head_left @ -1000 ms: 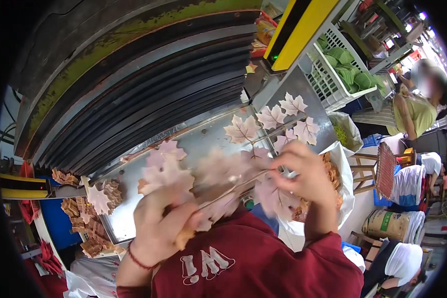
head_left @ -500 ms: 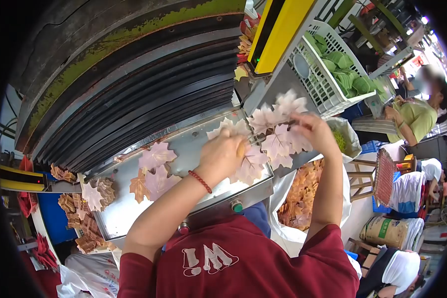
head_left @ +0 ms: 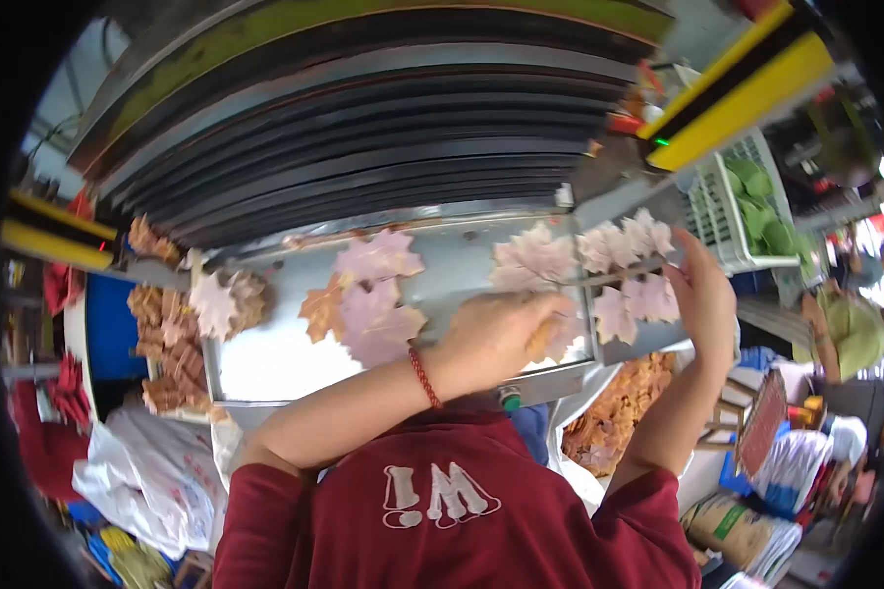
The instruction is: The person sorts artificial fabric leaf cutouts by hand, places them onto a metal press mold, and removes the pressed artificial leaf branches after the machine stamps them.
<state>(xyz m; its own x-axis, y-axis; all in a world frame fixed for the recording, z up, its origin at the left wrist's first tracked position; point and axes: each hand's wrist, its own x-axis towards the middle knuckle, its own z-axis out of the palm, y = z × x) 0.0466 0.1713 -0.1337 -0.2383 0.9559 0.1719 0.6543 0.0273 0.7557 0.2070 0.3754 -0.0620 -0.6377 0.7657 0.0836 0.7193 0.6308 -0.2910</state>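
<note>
My left hand [head_left: 506, 339], with a red beaded bracelet on its wrist, is closed over the right end of a metal tray [head_left: 265, 378]. Something orange-brown shows at its fingers, too blurred to name. Just above it lies a pale artificial maple leaf [head_left: 535, 257]. My right hand [head_left: 704, 285] is bent with its fingers pinched at the right edge of a group of pale pink artificial leaves [head_left: 648, 294], which rest on the plate right of the tray. Pink leaves [head_left: 378, 304] and an orange leaf [head_left: 321, 307] lie in the tray's left half.
A large press with black layered plates [head_left: 383, 157] stands behind the tray, between yellow posts [head_left: 746, 88]. Brown leaf stacks [head_left: 172, 334] are at left. A sack of orange leaves [head_left: 619, 412] and a white basket of green leaves [head_left: 712, 211] stand at right. People work farther right.
The view has swung, shifting the scene. My right hand's pale leaves, blurred before, now lie flatter on the side plate. My left hand has moved toward the tray's right front edge.
</note>
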